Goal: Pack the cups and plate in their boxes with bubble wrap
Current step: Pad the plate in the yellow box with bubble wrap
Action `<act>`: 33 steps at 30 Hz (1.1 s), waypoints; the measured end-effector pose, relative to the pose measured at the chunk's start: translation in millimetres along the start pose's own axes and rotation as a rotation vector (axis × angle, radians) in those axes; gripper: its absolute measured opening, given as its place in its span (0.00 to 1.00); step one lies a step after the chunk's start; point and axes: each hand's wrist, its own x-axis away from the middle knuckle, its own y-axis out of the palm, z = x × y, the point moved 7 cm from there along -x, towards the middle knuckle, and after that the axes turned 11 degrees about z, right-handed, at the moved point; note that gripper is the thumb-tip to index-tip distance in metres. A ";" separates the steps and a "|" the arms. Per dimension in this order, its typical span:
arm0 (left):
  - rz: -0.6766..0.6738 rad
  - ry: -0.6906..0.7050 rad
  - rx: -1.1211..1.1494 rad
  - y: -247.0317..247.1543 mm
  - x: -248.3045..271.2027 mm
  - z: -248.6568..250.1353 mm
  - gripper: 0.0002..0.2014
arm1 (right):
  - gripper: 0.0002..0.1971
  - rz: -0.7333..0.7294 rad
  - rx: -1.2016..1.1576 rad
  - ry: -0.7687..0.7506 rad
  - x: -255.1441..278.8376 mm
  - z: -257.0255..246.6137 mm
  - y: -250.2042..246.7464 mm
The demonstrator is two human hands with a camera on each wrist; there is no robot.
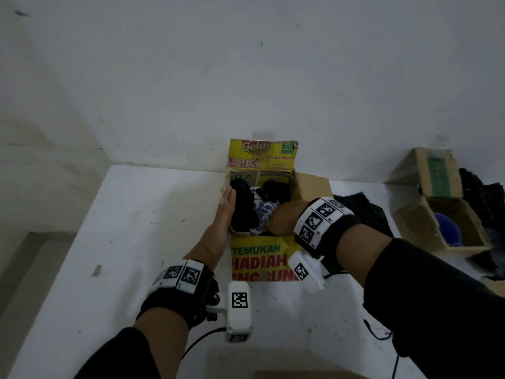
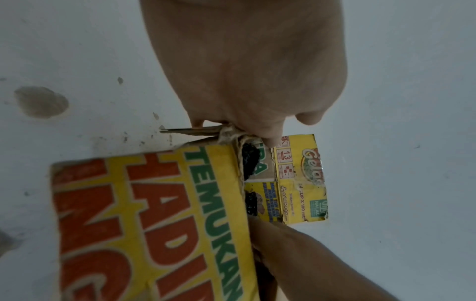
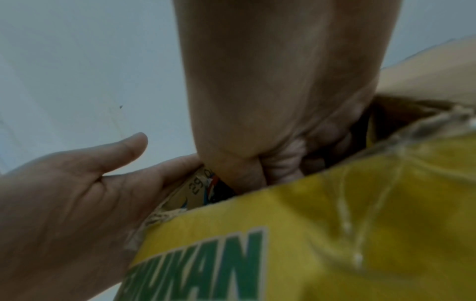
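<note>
A yellow printed cardboard box (image 1: 259, 258) stands open on the white surface, its flaps folded out. Inside lie black bubble wrap (image 1: 241, 212) and a blue-and-white patterned piece (image 1: 261, 207). My left hand (image 1: 225, 212) lies flat with straight fingers along the box's left wall; the right wrist view shows this left hand (image 3: 77, 193) with the thumb spread. My right hand (image 1: 284, 218) reaches down into the box beside the patterned piece. The right hand's fingers (image 3: 296, 160) curl down behind the front wall, and what they touch is hidden.
A brown box (image 1: 426, 222) at the right holds a blue round object (image 1: 448, 231), with a green-printed box (image 1: 437, 173) behind it. More black bubble wrap (image 1: 363, 212) lies right of the yellow box. The wall is just behind; the surface drops off at the left.
</note>
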 end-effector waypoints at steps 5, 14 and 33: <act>0.013 0.040 -0.069 1.1 -8.5 0.5 0.24 | 0.22 0.221 0.032 -0.111 13.5 3.5 -9.7; 0.060 0.432 -0.477 50.9 35.1 35.1 0.21 | 0.07 0.996 -0.519 -0.033 85.0 99.5 -32.0; 0.150 0.104 -1.094 183.1 44.4 -116.7 0.15 | 0.41 0.399 -0.812 0.596 66.0 281.1 147.0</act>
